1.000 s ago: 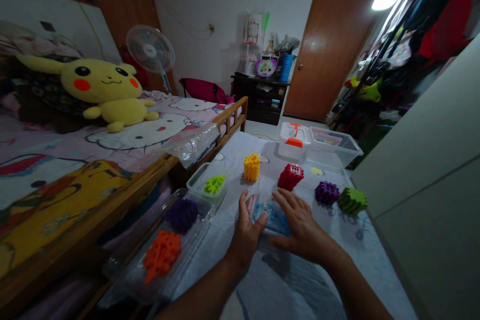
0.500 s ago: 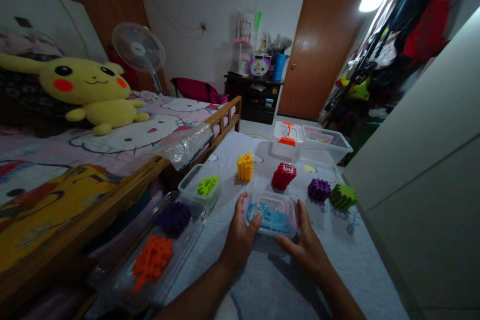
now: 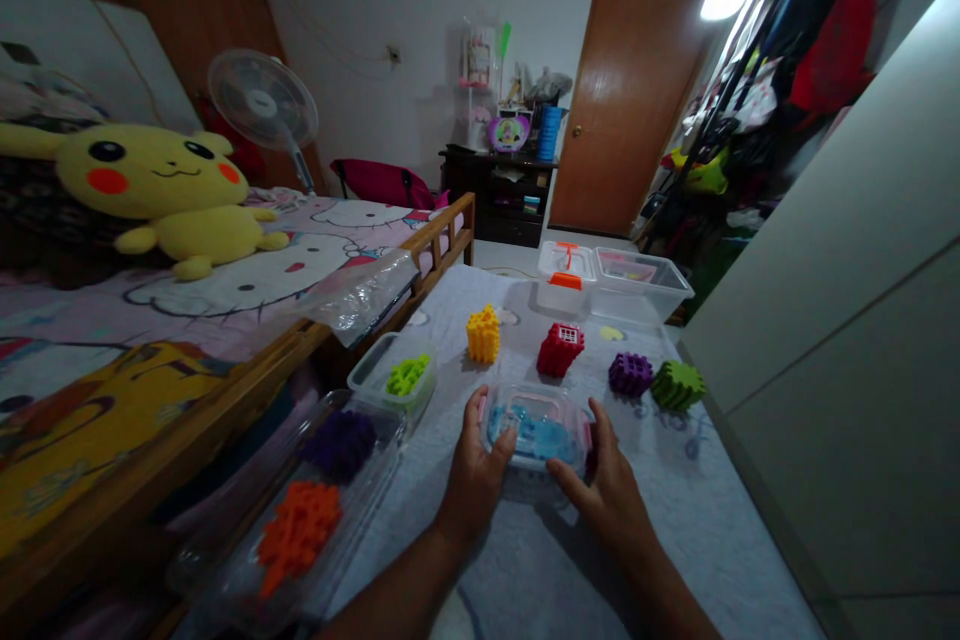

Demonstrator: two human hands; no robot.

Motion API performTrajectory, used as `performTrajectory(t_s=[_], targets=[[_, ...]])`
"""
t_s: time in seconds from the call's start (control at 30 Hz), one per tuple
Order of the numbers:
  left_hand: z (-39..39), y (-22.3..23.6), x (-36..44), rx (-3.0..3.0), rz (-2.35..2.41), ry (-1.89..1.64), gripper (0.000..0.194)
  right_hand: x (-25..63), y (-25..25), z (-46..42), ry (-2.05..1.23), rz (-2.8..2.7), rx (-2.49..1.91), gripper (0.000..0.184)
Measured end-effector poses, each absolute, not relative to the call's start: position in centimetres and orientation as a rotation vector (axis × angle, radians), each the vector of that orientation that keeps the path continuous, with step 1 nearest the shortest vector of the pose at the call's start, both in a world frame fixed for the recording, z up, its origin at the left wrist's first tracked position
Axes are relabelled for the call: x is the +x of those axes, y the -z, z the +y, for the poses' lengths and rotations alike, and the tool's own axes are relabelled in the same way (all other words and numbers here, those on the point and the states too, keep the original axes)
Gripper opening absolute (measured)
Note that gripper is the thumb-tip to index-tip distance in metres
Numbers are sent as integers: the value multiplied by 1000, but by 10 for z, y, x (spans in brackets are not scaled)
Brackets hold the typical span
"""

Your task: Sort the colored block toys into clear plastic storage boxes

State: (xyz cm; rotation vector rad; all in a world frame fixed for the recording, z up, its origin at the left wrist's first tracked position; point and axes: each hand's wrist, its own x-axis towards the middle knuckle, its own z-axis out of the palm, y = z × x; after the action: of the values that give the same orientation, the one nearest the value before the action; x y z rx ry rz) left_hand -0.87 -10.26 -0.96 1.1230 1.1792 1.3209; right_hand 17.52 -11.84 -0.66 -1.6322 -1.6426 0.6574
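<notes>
A clear plastic box point(image 3: 536, 430) with pink side clips and blue interlocking blocks inside stands low in the middle of the view. My left hand point(image 3: 474, 485) grips its near left side, and my right hand point(image 3: 604, 495) holds its right side, fingers curled against the wall. A yellow block point(image 3: 483, 335) and a red block point(image 3: 560, 350) sit just beyond the box. To the right lie a purple block point(image 3: 630, 374) and a green block point(image 3: 677, 385). A small clear tub point(image 3: 375, 370) holding a lime-green block point(image 3: 407, 375) is left of my left hand.
A long clear tray point(image 3: 352, 490) holds dark purple and orange blocks point(image 3: 298, 532) at the left. Everything rests on a pale grey cloth point(image 3: 697, 510). Beyond stand clear storage boxes point(image 3: 641, 285). A wooden bed rail point(image 3: 442, 240) runs along the left, and a white panel point(image 3: 810, 320) stands right.
My hands have moved from spread over the box to gripping its two sides. The whole scene has drifted slightly left in the view.
</notes>
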Motion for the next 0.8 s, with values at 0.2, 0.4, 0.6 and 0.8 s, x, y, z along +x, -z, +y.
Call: performTrajectory(t_s=[0.2, 0.4, 0.6, 0.8], targets=[[-103, 10, -9, 1168, 1225, -1318, 61, 169, 7, -122, -550, -1610, -1597, 81], [-104, 13, -9, 1144, 1237, -1331, 62, 162, 8, -122, -744, -1463, -1569, 76], [-105, 15, -7, 1130, 1218, -1369, 63, 161, 18, -122, -658, -1559, -1578, 75], [-108, 13, -9, 1168, 1229, -1330, 67, 165, 25, -124, -466, -1713, -1596, 72]])
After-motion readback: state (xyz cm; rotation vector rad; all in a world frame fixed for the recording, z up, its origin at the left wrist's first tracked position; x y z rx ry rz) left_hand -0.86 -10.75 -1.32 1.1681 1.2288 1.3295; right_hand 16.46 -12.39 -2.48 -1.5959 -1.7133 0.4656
